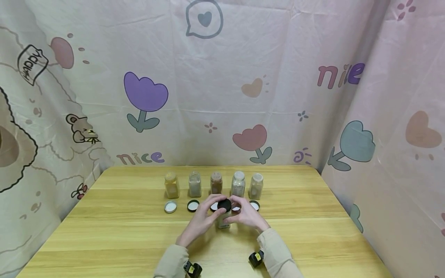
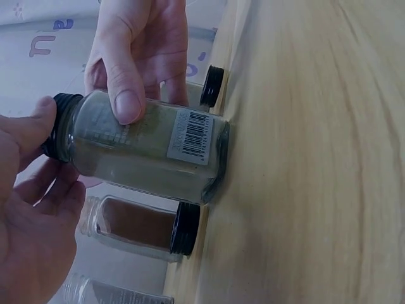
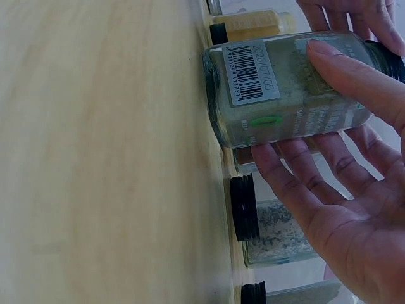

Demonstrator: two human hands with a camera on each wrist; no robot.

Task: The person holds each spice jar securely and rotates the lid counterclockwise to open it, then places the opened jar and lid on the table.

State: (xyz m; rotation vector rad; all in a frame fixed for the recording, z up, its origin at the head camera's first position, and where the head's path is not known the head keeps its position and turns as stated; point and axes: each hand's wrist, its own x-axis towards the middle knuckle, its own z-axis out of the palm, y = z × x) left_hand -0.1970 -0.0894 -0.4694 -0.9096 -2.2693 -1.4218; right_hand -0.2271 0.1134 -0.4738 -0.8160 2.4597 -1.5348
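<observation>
A clear glass spice jar (image 2: 149, 136) with a greenish-grey filling, a barcode label and a black cap (image 1: 224, 205) stands upright at the middle of the table. My left hand (image 1: 202, 217) pinches the cap between thumb and fingers. Around the jar's body, my right hand (image 1: 247, 213) has its thumb on the near face and its fingers on the far side. In the right wrist view, the date label (image 3: 250, 73) shows low on the glass. From the head view, both hands cover most of the jar.
Behind the hands stands a row of uncapped jars, among them a yellow one (image 1: 172, 186), a brown one (image 1: 216, 183) and a speckled one (image 1: 238, 184). Loose lids lie before them, including a leftmost lid (image 1: 170, 207) and a rightmost lid (image 1: 255, 205). A patterned curtain (image 1: 208, 96) hangs behind the wooden table (image 1: 121, 231).
</observation>
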